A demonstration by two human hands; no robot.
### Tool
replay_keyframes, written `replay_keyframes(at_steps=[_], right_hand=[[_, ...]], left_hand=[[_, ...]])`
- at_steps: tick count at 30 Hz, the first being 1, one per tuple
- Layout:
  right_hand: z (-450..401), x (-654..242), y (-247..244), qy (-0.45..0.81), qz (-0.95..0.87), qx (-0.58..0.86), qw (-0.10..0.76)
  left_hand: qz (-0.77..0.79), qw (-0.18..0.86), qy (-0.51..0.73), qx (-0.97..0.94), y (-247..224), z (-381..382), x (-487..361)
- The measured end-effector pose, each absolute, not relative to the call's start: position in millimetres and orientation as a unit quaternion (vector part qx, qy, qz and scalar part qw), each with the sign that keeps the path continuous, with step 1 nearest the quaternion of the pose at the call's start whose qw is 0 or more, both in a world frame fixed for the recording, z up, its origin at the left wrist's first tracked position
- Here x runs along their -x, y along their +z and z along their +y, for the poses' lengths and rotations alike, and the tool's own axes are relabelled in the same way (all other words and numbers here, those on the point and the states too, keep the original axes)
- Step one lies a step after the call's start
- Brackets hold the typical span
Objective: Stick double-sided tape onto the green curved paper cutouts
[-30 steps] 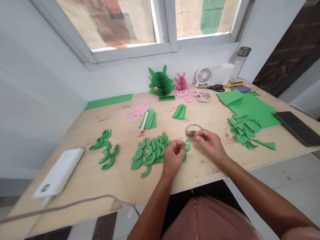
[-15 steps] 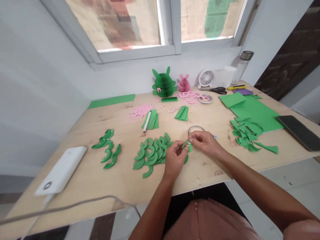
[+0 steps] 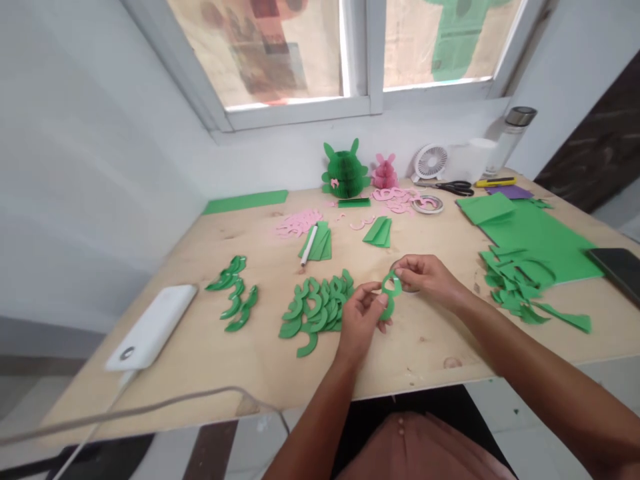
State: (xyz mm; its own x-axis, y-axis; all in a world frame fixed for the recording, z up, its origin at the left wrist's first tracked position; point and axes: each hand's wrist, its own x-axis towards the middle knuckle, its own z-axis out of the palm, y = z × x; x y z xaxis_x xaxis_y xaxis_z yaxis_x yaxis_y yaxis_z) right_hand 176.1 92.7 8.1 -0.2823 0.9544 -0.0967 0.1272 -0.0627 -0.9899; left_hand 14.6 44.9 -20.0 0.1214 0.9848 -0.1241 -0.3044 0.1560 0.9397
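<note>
Between my two hands is a curved green paper cutout (image 3: 389, 308) with a rounded opening near its top. My left hand (image 3: 361, 320) pinches its lower left part between thumb and fingers. At its upper right edge, my right hand (image 3: 425, 275) is closed on it, beside a small pale strip. A heap of overlapping green paper arcs (image 3: 320, 303) lies just left of my left hand. Farther left are several curled green paper pieces (image 3: 233, 300) with shiny spots. Part of a ring-shaped roll (image 3: 411, 288) shows behind my right hand.
A white power bank (image 3: 153, 327) with a cable lies at the left. Green scraps (image 3: 520, 280), green sheets (image 3: 545, 233) and a phone (image 3: 617, 273) are on the right. Folded paper figures (image 3: 346, 175), scissors (image 3: 456, 188), a cutter (image 3: 495, 181), a fan (image 3: 431, 162) and a bottle (image 3: 510, 141) stand or lie behind.
The green cutout has turned so its opening and face now show. My right hand has come down its right edge slightly. The whole view has shifted, moving the table contents rightward.
</note>
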Motion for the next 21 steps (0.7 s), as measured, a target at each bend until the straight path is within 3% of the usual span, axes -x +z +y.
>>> replay_keyframes(at_steps=[10,15,21], right_hand=[[96.7,-177.0,16.9,0.518,-0.588,0.511,0.353],[97.7,-184.4,8.7,0.413,-0.617,0.554,0.378],[101.1,-195.3,-0.2,0.289,-0.663,0.609,0.326]], left_hand=[[0.441,0.619,0.499,-0.416,-22.0,44.4,-17.3],[0.435,0.622,0.508,-0.407,-20.5,44.8,-16.1],[0.417,0.648,0.518,-0.371,-16.9,44.4,-14.7]])
